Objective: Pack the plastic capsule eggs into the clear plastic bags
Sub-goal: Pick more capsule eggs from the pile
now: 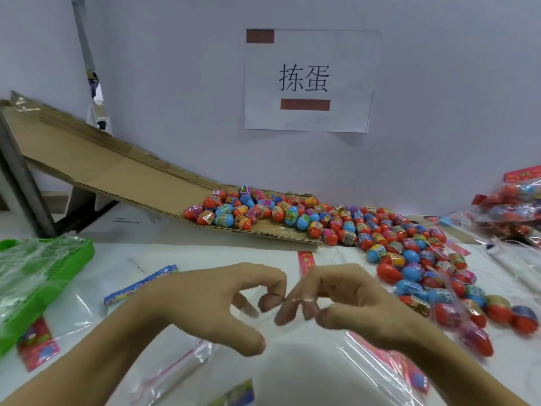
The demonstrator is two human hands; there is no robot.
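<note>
My left hand [210, 300] and my right hand [345, 300] meet fingertip to fingertip above the middle of the table. Their curled fingers pinch the top edge of a clear plastic bag [295, 335], whose thin film hangs between and below them and is hard to make out. No egg is in either hand. A heap of plastic capsule eggs [409, 253], red, blue and pink with printed wrap bands, spreads from the foot of a cardboard ramp [117, 174] across the right of the table, just right of my right hand.
A green tray [73, 259] covered with clear film stands at the left. Flat clear bags with coloured header cards [175, 367] lie across the near table. Filled bags of eggs [515, 206] pile up at the far right. A paper sign [307, 80] hangs on the wall.
</note>
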